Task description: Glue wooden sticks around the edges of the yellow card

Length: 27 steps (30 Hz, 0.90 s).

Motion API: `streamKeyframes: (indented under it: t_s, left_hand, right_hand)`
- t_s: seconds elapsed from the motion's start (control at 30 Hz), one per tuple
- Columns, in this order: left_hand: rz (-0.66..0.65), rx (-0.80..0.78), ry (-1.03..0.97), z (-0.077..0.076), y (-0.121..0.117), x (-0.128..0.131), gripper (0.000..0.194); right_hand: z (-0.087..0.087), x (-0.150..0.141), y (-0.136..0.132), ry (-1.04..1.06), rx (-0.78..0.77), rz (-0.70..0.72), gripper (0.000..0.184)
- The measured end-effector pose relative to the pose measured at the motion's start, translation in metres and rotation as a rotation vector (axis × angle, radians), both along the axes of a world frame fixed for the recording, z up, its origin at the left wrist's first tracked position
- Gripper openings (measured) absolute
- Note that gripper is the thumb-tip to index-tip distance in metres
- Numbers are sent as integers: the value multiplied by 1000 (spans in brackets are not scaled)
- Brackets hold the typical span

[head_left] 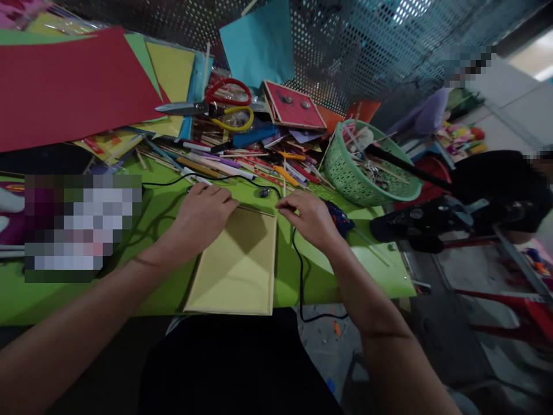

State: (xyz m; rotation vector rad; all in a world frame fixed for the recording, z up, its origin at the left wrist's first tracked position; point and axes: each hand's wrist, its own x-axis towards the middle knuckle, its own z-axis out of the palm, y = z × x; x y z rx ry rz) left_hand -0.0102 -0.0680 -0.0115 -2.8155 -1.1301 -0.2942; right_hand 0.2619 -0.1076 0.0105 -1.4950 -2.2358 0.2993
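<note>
A shallow yellow cardboard tray (pixel 242 265) with thin pale strips along its edges lies at the table's front edge. My left hand (pixel 207 213) is curled over its far left corner, holding it; its fingertips are partly hidden. Just off the far right corner, my right hand (pixel 309 216) has thumb and forefinger pinched together. Whatever is between them is too small to make out. Right beside that hand lies a dark blue glue gun (pixel 339 218) with a small red light. A black cord (pixel 301 276) loops down past the table edge.
Behind the hands are piled pens and sticks (pixel 224 161), scissors (pixel 207 108), a red panel (pixel 296 105) and coloured paper (pixel 78 86). A green basket (pixel 367 184) stands at right. One pixelated object (pixel 86 230) lies left; a perforated metal panel (pixel 337 52) rises behind.
</note>
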Motion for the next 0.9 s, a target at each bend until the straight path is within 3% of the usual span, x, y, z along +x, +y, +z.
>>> streamKeyframes:
  t_s: [0.2,0.33,0.57,0.9]
  left_hand:
    - [-8,45,-23,-6,-1,-2,34]
    - [44,-54,-142,-10,3,-13,29]
    - [209,-210,-187,-1,8,-34,29]
    - [226,-272,-143,-4,10,-33,30]
  right_hand:
    - [-10,-7,2,-18,-35,22,13]
    - [-18,-14,3,-24,-43,65,13]
    - [-29,-17,6,-57,-20,85,17]
    - [-31,-16,4,-75,-9,77,17]
